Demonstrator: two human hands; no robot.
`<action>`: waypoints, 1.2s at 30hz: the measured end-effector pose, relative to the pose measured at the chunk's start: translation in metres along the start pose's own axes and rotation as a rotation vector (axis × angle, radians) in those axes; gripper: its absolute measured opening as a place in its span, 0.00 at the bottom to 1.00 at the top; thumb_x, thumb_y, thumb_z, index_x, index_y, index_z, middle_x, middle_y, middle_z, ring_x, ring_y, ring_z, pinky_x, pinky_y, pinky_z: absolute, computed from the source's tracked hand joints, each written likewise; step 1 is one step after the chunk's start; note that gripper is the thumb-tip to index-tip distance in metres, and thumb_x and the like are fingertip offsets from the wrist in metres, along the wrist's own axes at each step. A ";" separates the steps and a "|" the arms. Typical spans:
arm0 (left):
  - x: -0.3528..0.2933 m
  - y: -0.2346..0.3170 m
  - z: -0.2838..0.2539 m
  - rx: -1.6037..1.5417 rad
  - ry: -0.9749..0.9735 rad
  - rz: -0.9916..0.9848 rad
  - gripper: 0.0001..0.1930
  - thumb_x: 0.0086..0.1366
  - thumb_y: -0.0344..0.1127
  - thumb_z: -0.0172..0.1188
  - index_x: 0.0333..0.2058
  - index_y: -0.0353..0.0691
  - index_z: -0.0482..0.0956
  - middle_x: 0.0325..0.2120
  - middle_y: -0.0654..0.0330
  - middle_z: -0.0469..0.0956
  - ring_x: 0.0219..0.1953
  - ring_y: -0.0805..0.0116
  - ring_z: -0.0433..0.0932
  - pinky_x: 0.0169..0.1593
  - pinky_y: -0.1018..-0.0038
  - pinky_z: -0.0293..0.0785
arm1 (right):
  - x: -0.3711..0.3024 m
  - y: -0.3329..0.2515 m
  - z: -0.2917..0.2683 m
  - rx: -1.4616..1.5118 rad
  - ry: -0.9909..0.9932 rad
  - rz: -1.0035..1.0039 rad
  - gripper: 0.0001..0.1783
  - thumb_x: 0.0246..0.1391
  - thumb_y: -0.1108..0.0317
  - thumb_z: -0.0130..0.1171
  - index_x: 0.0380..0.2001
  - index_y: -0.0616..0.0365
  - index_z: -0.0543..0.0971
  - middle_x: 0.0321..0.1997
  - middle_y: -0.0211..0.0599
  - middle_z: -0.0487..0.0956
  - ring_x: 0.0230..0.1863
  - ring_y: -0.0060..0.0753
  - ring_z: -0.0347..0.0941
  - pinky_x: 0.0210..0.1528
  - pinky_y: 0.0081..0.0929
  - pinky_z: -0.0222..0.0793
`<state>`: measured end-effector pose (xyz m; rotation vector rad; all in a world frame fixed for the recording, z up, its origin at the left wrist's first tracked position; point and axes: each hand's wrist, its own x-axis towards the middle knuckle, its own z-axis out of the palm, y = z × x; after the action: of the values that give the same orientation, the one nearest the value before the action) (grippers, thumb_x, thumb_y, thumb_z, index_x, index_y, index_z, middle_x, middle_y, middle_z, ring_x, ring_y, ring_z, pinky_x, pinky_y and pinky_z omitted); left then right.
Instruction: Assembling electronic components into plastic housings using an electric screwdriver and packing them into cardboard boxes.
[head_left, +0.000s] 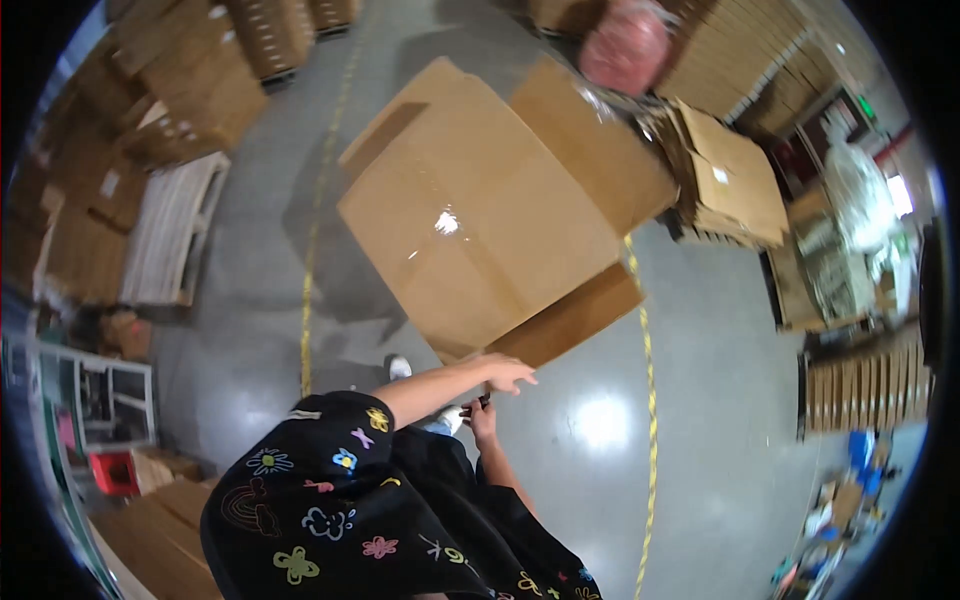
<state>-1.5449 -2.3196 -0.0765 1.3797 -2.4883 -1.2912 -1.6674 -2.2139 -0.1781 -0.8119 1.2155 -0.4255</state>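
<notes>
A big cardboard box (480, 210), flaps out, is just ahead of the person. At its near edge, the left hand (510, 372) is open; nearer, the right grips a small dark object (484, 400). Far left: a pale pallet (168, 235).

One big carton (480, 210) is sitting mid-floor (560, 500). One left hand (510, 372) and one right hand (484, 418) are showing, making two hands, and one small dark object (484, 400) is showing at the right one. Two shoes (399, 367) are peeking out. Two yellow lines (648, 400) are crossing the floor. Along its left edge, one pale pallet (172, 235) and one red bin (113, 472) are standing; toward the far edge, one pink bundle (625, 48) is resting. Cartons (190, 75) stacked at the far left corner are overlapping too much to count.
</notes>
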 end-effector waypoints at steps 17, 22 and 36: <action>-0.131 -0.255 0.023 -0.891 0.469 -0.638 0.10 0.61 0.29 0.50 0.36 0.36 0.80 0.29 0.54 0.81 0.31 0.69 0.81 0.33 0.75 0.75 | -0.033 0.045 -0.150 -0.002 1.052 0.390 0.11 0.53 0.66 0.49 0.27 0.64 0.66 0.15 0.35 0.67 0.13 0.32 0.66 0.12 0.33 0.60; -0.098 -0.290 -0.064 -0.888 0.208 -0.751 0.11 0.64 0.35 0.48 0.40 0.40 0.78 0.31 0.59 0.80 0.26 0.74 0.76 0.27 0.77 0.71 | 0.061 -0.056 -0.078 0.035 0.875 0.137 0.12 0.56 0.63 0.50 0.34 0.63 0.68 0.20 0.38 0.70 0.18 0.30 0.69 0.20 0.32 0.65; 0.095 -0.314 -0.207 -0.741 -0.004 -0.878 0.12 0.61 0.31 0.49 0.40 0.39 0.79 0.29 0.60 0.80 0.27 0.73 0.76 0.30 0.73 0.73 | 0.221 -0.086 -0.161 0.052 1.151 0.309 0.24 0.56 0.59 0.49 0.46 0.71 0.67 0.44 0.58 0.73 0.46 0.56 0.70 0.52 0.43 0.63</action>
<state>-1.3060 -2.6063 -0.1828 2.2068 -1.0769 -1.9949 -1.7372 -2.4727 -0.2787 -0.2662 2.3369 -0.6954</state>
